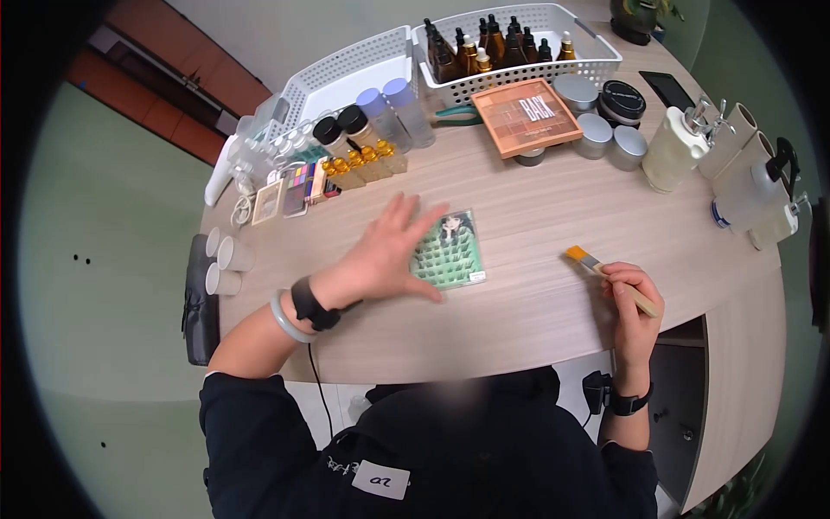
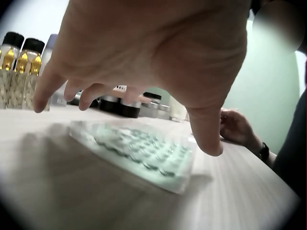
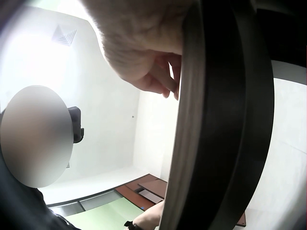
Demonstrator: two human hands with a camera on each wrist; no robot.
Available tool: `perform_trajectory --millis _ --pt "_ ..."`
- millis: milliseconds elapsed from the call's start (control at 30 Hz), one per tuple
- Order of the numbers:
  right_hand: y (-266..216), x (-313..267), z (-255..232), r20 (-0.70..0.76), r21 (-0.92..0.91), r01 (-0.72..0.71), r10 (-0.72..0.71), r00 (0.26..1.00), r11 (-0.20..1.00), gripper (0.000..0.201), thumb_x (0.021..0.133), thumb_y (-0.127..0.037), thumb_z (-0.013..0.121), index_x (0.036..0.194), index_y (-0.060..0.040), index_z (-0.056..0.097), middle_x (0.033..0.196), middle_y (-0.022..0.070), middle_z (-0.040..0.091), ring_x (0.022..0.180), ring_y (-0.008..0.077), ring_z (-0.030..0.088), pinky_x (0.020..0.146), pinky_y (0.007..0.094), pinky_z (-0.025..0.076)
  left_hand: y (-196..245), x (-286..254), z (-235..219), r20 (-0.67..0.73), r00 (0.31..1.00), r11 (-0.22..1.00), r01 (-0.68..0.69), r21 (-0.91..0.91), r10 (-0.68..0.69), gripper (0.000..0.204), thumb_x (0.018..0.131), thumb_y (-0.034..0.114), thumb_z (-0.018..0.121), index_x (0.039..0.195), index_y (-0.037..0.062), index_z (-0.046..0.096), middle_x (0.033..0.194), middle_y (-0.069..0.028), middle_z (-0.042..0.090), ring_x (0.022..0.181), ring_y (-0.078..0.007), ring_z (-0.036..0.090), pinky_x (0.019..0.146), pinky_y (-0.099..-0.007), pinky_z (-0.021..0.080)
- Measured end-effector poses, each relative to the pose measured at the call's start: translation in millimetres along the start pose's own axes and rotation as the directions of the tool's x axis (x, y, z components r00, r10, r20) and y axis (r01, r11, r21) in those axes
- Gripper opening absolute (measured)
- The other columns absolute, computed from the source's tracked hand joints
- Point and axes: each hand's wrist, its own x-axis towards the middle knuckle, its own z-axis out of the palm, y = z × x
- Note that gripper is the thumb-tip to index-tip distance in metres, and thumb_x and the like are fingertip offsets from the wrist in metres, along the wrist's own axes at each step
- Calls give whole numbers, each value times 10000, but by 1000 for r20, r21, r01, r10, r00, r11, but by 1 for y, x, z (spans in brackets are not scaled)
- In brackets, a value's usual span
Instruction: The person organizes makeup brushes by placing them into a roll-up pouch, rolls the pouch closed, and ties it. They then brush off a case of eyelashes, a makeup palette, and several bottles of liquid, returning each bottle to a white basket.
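Note:
A flat clear case of false eyelashes lies on the table, its backing green with a drawn figure in the top corner. Over its left side my left hand is spread, fingers and thumb apart. In the left wrist view the palm arches above the lash case, with the thumb near one end. My right hand, near the front right edge, grips a brush by its pale wooden handle. Its orange bristles point left and away from me. The table edge hides part of the right hand in the right wrist view.
White baskets, one with dark dropper bottles, line the back. An orange palette and round tins stand before them. Pump bottles are at right. Small gold-topped vials and paper cups stand at left.

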Motion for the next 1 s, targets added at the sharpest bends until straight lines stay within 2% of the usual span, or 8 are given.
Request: perform_trajectory --millis 67,133,267,400,467,600,700,1000 --pt "1 -1 0 16 -59 16 -15 1000 998 73 820 -4 505 838 34 565 938 81 577 756 100 515 691 216 416 5 -4 4 84 996 1000 -16 6 16 940 555 382 761 1322 141 274 1272 -280 287 1179 -421 299 963 -440 308" --pt "1 -2 -1 3 -67 21 -21 1000 998 71 819 -4 506 836 32 565 935 78 578 756 98 514 692 216 414 8 1 3 81 997 986 21 -168 -7 890 567 354 743 1306 137 297 1224 -278 328 1143 -414 342 949 -441 322" --pt "0 -4 -2 -26 -50 21 -22 999 999 68 819 -6 508 833 28 565 926 70 580 752 95 512 693 212 407 11 10 -9 54 998 993 -18 -116 24 856 568 334 724 1291 129 315 1184 -263 355 1098 -405 381 924 -439 346" --pt "2 -3 -1 -12 -42 23 -24 1000 999 68 819 -7 506 831 27 564 927 71 581 752 93 511 691 211 405 13 53 -38 -257 958 987 -147 -63 126 896 559 367 727 1303 104 302 1167 -220 399 1064 -372 420 905 -430 360" --pt "1 -3 0 -19 -52 2 -3 1000 999 70 818 -6 503 832 25 564 929 73 582 753 93 515 688 211 406 16 86 -48 -309 944 984 -154 -93 118 855 570 371 711 1288 113 325 1128 -252 403 1059 -397 416 887 -434 378" --pt "0 -2 -2 -47 -32 16 -18 999 999 73 818 -8 502 832 25 565 932 73 582 751 92 517 679 210 409 11 147 -43 -307 948 984 -130 -122 87 871 568 401 698 1294 99 324 1142 -260 410 1088 -399 403 905 -433 368" --pt "-1 -2 -2 -59 -2 -19 19 998 1000 75 817 -11 503 830 26 567 928 79 585 748 92 521 666 207 416 14 174 -40 -211 977 989 10 -147 -41 887 556 455 679 1292 91 344 1198 -274 385 1136 -401 374 929 -424 359" --pt "0 1 -3 -62 2 -52 52 997 999 62 812 -1 510 820 26 565 911 91 592 726 97 533 649 210 426 5 184 -18 -241 969 994 -77 -76 56 841 625 539 666 1279 101 370 1279 -250 311 1234 -393 256 982 -439 302"
